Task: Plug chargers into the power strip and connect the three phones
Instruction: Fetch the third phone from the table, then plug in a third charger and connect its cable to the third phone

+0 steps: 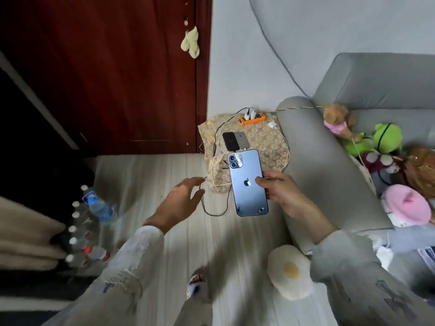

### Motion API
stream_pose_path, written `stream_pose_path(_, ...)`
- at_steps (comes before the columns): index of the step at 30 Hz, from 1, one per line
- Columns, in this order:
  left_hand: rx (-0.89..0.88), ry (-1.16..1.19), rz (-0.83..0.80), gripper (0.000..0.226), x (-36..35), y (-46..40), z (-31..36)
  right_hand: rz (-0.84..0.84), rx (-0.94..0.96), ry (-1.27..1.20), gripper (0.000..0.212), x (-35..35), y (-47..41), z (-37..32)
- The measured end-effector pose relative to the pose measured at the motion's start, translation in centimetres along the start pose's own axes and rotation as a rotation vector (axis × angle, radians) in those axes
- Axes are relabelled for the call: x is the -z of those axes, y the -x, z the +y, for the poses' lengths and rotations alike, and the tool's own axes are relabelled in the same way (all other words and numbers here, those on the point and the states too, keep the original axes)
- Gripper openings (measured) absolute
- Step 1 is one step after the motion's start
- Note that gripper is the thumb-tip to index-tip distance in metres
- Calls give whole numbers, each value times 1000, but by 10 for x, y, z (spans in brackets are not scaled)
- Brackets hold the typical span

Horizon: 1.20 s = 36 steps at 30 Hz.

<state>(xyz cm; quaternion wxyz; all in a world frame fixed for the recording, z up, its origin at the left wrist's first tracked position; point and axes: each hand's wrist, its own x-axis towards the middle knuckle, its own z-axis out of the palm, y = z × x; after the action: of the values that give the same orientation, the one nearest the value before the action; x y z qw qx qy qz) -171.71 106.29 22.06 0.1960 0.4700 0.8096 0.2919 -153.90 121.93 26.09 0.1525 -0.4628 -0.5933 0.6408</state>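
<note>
Just below the middle of the frame the right hand (280,189) holds a blue phone (248,182) back side up, gripping it by its right edge with the thumb lying across the back beside the silver logo. The phone is glossy and steel blue, with a square camera block of two big lenses at its upper left corner, and it stands lengthwise, top end pointing up the frame. Its lower end hangs over the pale striped floor (164,175); its top end reaches over a flowered cloth (266,142) spread on the floor at the centre.

The left hand (179,203) is left of the phone, fingers (191,182) loosely spread and curled, not clamped on anything that I can make out. A thin black cable (213,211) loops on the floor just beside its fingertips; whether they touch the cable I cannot tell.

On the cloth, just above the blue phone, two more phones lie side by side and touching: a black phone (229,140) on the left and a grey phone (242,139) on the right. Higher up, at the cloth's far edge, sits an orange power strip (253,120) with white chargers (249,112) standing in it. Another white charger (272,124) lies loose on the cloth to the right, its pale cord (286,147) curving down the cloth's right side.

A grey sofa (329,161) fills the right of the frame, soft toys (386,137) piled on its seat.
</note>
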Motion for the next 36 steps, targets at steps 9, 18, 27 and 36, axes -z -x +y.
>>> stream_pose_path(9,12,-26,-89,36,-4,-175,-3,22,-74,-27,10,35,-172,-37)
stream_pose_path(18,151,-34,-141,38,-94,-342,10,-7,-198,11,14,127,-364,-36)
stream_pose_path(27,423,18,-394,48,-251,-506,29,10,-442,99,18,227,-577,11)
stream_pose_path(36,609,-263,-484,64,-352,-598,-56,-13,-531,155,18,202,-714,108)
